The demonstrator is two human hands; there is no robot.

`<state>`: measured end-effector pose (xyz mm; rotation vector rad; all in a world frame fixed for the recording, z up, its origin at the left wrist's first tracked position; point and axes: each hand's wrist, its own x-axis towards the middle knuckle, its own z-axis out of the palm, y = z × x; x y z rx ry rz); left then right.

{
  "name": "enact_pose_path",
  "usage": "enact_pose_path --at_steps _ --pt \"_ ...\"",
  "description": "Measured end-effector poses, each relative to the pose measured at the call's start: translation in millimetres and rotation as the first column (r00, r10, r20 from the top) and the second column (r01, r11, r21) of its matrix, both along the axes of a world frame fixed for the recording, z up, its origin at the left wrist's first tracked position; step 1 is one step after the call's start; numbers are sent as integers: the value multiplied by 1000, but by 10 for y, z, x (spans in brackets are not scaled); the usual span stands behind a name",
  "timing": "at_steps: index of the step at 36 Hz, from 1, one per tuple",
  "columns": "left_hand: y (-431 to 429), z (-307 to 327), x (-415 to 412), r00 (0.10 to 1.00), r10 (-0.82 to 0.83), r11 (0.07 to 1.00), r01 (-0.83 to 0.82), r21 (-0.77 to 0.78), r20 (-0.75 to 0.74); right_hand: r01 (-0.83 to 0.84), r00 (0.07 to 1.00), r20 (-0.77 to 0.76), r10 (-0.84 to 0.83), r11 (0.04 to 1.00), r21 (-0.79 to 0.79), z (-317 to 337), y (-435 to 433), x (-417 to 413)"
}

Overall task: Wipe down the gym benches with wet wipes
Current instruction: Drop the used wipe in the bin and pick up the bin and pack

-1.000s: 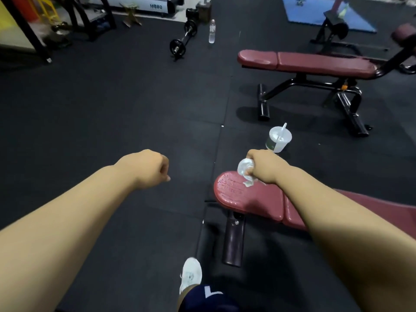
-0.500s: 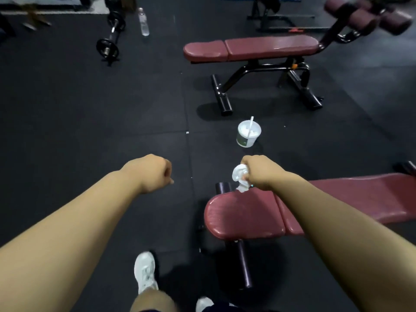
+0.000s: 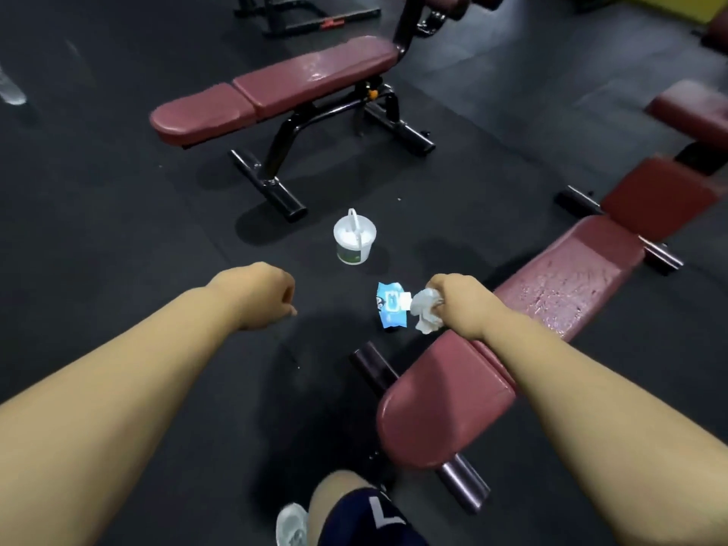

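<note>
The right hand (image 3: 457, 305) clenches a crumpled white wet wipe (image 3: 425, 315) at the left edge of the near maroon padded bench (image 3: 551, 293); the left hand (image 3: 262, 295) is an empty fist. A blue wipes packet (image 3: 390, 307) lies on the black rubber floor (image 3: 118, 191) just beside the wipe, a white handled tub (image 3: 354, 240) beyond.

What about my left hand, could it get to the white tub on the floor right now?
Probably yes: the left hand holds nothing, and only bare floor lies between it and the white tub.
</note>
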<state>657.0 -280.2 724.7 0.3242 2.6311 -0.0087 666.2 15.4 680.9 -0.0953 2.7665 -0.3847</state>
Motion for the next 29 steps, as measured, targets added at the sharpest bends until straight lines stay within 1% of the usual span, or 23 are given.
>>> enact_pose_path --at_steps 5,8,15,18,22,29 --pt "0 -138 -710 991 -124 992 124 14 45 151 988 25 -150 988 -35 -114 32 -244" --pt "51 -228 -1140 981 -182 983 180 33 66 228 973 53 -227 973 -20 -211 99 -486" --pt "158 -427 -2329 954 -285 958 285 16 96 365 929 73 -363 931 -17 -489 145 -1484" --pt "152 -429 -2860 946 -302 953 303 9 116 393 916 94 -390 919 -19 -528 102 -1999" --pt "98 -414 -3498 942 -319 947 321 -1 101 399 914 93 -395 917 -28 -480 -28 -2620" --pt "-27 -566 -4451 940 -308 951 306 35 149 419 902 128 -413 907 -28 -520 -261 -3499"
